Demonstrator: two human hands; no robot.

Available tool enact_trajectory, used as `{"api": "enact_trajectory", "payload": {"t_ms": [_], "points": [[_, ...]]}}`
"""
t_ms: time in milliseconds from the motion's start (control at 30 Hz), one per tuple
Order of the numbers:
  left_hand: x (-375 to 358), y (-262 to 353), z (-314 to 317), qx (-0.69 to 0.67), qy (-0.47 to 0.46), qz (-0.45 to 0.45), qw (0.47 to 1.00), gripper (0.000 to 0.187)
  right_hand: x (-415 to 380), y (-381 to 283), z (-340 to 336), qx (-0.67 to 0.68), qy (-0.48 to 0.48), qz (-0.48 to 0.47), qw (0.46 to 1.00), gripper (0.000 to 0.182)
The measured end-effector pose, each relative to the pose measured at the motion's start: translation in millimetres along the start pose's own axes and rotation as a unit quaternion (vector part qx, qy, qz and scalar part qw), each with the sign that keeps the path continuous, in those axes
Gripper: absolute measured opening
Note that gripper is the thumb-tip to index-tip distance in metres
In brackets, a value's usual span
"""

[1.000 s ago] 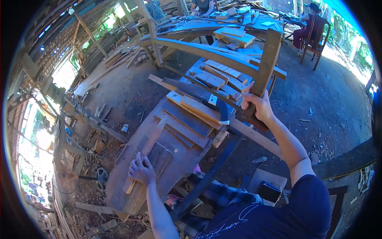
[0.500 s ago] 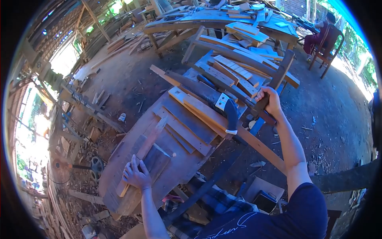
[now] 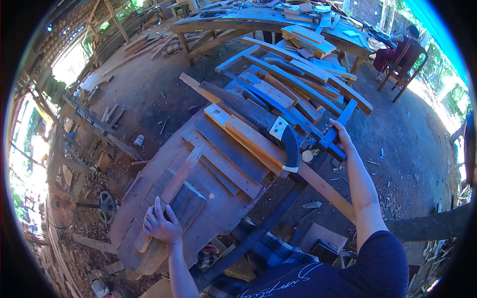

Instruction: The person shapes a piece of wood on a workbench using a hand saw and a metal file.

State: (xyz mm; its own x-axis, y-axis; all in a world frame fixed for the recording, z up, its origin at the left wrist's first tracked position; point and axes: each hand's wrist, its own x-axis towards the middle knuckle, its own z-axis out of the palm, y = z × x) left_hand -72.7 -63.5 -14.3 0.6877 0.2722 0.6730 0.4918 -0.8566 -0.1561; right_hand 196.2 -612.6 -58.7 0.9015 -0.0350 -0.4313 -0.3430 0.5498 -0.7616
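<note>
My left hand [image 3: 163, 224] lies on a narrow wooden strip [image 3: 183, 175] on the low bench, fingers stretched and apart. Under the strip is a wider dark board [image 3: 193, 203]. My right hand [image 3: 340, 136] is closed round the near end piece of a large wooden frame saw [image 3: 303, 88]. The saw's long bars reach away to the left over the stacked wood, up to its far end piece. Between my hands, a handsaw [image 3: 286, 144] with a black and white handle lies on several planks [image 3: 238, 149].
The bench top [image 3: 149, 191] has more loose boards. Behind it stands a long table [image 3: 218, 26] loaded with wood pieces. A person in dark red sits on a chair [image 3: 408, 62] at the far right. A spoked wheel [image 3: 107, 207] stands left of the bench, above the littered dirt floor.
The frame saw has turned in my right hand: its near end piece sits lower and its far end further left. My left hand stays on the strip; the view has shifted slightly.
</note>
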Motion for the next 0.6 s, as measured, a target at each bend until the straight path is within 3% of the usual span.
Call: {"api": "enact_trajectory", "payload": {"t_ms": [33, 133, 300, 367, 400, 500, 567, 600], "points": [[0, 0, 1, -0.001, 0.003, 0.002, 1.000, 0.038, -1, -2, 0, -0.047, 0.053, -0.002, 0.997, 0.032], [3, 3, 0, -0.006, 0.005, 0.003, 1.000, 0.038, -1, -1, -10, -0.035, 0.011, -0.008, 0.999, 0.045], [-1, -2, 2, -0.004, 0.022, 0.009, 1.000, 0.038, 5, 5, -33, -0.075, 0.018, -0.019, 0.997, 0.047], [-3, -2, 4, -0.009, 0.021, 0.003, 1.000, 0.037, 7, 1, -45, -0.196, 0.037, -0.001, 0.980, 0.047], [-2, -1, 4, -0.012, 0.025, 0.009, 1.000, 0.037, -3, -3, -41, -0.190, 0.041, -0.004, 0.981, 0.047], [-3, -2, 3, -0.007, 0.019, -0.001, 1.000, 0.037, -36, -7, -23, -0.243, 0.113, -0.023, 0.963, 0.048], [-5, -2, 4, -0.023, 0.028, -0.004, 0.999, 0.036, -30, -2, -36, -0.452, 0.259, -0.247, 0.817, 0.047], [-5, -2, 3, -0.027, 0.030, -0.006, 0.999, 0.036, -55, -7, -19, -0.513, 0.285, -0.324, 0.743, 0.039]]}}
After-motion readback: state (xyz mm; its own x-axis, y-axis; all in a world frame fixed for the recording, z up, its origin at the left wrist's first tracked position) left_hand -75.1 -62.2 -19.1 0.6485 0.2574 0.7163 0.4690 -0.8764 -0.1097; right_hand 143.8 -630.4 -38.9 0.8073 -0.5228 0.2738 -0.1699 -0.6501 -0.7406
